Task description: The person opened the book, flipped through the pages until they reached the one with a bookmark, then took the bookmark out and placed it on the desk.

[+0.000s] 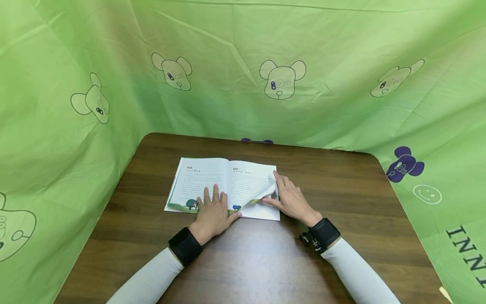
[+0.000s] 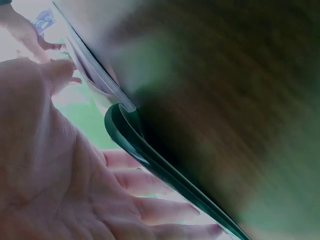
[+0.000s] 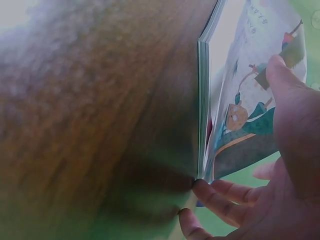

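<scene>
Held in the right grip (image 1: 294, 200) was the outer part of one page (image 1: 250, 184) of the book (image 1: 197, 181), the thumb against its upturned side. Paper like that would probably handle as light and limp, quick to crease or tear, so its outer edge or corner looked the best place to take hold; the book as a whole seemed thin and bendy, apt to slide unless pressed down. On the near side of the book, two pale sleeves (image 1: 149, 276) with black wrist straps (image 1: 185, 246) angled inward toward it. Palm down, the left grip (image 1: 212, 213) rested with fingers spread wide over the book's left half, its thumb reaching past the fold along the near edge; it pinched nothing. At the book's right edge, the right grip leaned in from the near right, fingers pointing away. Spread open, the book lay on the wooden bench (image 1: 326, 177), which ran on beyond its far edge. Furthest past the book hung a green cloth (image 1: 216, 101) printed with bear heads (image 1: 281, 78).
</scene>
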Available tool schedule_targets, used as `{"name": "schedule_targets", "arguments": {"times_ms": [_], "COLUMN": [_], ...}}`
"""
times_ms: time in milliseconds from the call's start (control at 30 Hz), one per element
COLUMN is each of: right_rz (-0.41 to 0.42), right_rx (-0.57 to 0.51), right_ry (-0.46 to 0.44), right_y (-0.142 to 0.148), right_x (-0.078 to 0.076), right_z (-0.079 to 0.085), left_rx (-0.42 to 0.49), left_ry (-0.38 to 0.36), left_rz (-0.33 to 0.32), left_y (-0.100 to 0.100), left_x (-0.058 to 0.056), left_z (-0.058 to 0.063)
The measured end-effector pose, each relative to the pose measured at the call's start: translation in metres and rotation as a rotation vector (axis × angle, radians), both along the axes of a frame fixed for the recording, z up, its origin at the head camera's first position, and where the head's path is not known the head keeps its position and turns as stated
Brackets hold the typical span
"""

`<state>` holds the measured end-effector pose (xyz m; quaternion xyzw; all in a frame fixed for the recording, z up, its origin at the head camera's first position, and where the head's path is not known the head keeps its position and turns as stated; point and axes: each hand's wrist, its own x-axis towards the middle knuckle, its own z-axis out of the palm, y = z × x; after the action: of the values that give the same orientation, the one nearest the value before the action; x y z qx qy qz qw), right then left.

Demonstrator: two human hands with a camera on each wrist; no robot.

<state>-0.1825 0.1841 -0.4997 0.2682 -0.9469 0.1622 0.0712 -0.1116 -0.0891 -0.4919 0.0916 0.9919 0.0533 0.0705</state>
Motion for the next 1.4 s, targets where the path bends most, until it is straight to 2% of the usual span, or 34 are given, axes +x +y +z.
{"name": "schedule_targets", "arguments": {"times_ms": [233, 500, 700, 867, 1167, 1400], "right_rz": [0.018, 0.060, 0.053, 0.075, 0.118, 0.121], "right_rx": [-0.022, -0.101, -0.072, -0.045, -0.042, -0.038], "right_ry": [0.026, -0.015, -0.075, -0.078, -0.060, -0.071], "right_y": [0.000, 0.004, 0.008, 0.008, 0.008, 0.009], "right_x": [0.000, 0.000, -0.001, -0.001, 0.000, 0.003], "right_z": [-0.002, -0.004, -0.003, -0.004, -0.006, -0.005], "left_rx": [-0.048, -0.039, -0.039, -0.051, -0.019, 0.038], "left_ry": [0.022, 0.044, 0.051, 0.070, 0.070, 0.119], "left_rz": [-0.017, -0.034, -0.050, -0.062, -0.050, -0.030], "left_y": [0.000, 0.001, -0.002, -0.004, -0.009, -0.015], "left_x": [0.000, -0.001, -0.001, 0.000, 0.001, 0.000], "left_z": [0.001, 0.002, 0.002, 0.001, 0.003, 0.001]}}
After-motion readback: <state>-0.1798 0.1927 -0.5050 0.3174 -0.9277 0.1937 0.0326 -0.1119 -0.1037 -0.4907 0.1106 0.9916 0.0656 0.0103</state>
